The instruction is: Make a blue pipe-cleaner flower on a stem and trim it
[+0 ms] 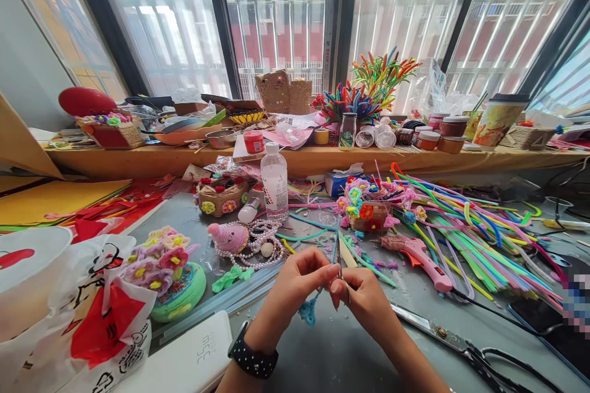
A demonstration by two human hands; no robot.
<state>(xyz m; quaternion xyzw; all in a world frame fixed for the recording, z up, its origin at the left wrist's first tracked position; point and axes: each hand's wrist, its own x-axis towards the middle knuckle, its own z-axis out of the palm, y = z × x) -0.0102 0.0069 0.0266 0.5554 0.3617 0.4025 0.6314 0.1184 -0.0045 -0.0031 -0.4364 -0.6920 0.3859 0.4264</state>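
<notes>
Blue fuzzy-wire piece (308,312) hangs under the left hand, over the near middle of the grey worktop (318,362). Left hand (297,285) pinches its stem; right hand (364,295) grasps small scissors (340,252) by the handles, blades toward the back edge. Room to move: strip of worktop between the forearms, bounded left by white power bank (188,353), right by large black-handled scissors (441,331). Tight toward the right edge: pink glue gun (424,258), then heaped pipe cleaners (479,258). Raised ledge (184,163) closes the back edge. Fingers hide most of the stem and the small handles; can't tell if blades touch the stem. Worktop's near edge is cut off; smartphone (550,344) too, at right, beside a pixelated patch.
</notes>
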